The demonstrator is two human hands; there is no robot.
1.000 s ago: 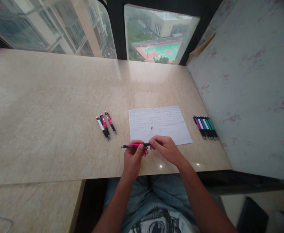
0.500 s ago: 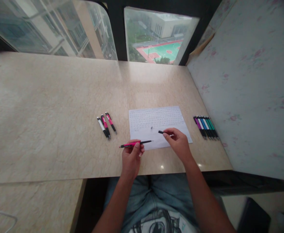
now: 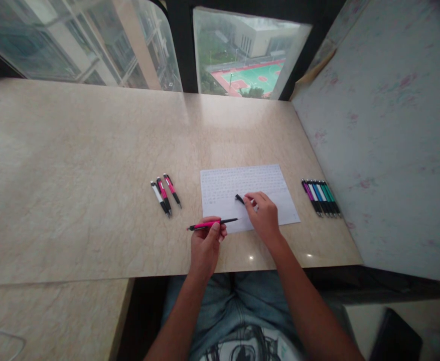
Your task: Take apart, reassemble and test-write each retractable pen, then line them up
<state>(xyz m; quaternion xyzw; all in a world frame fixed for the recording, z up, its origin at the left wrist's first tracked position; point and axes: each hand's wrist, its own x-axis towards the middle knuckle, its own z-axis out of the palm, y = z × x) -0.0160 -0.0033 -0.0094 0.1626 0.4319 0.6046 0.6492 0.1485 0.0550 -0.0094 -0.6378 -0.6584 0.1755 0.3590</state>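
Note:
My left hand [image 3: 206, 246] is closed around a pink and black pen [image 3: 211, 224], held nearly level above the table's near side. From the pen's dark front end a thin tip points right. My right hand [image 3: 264, 214] pinches a short black pen grip [image 3: 239, 199] over a sheet of handwritten paper [image 3: 223, 183]. The grip is tilted, its far end low over the sheet; whether it touches the paper I cannot tell. The small metal piece seen there earlier is hidden by it.
Left of the paper lie three pens [image 3: 164, 194], white and pink with black grips. A row of several coloured pens [image 3: 320, 197] lies at the right, near the patterned wall [image 3: 385, 150]. Windows [image 3: 250, 55] stand behind the marbled table [image 3: 92, 175].
My right hand has moved left with the black pen grip, to where the small metal piece lay on the paper. The left hand and its pen have hardly moved.

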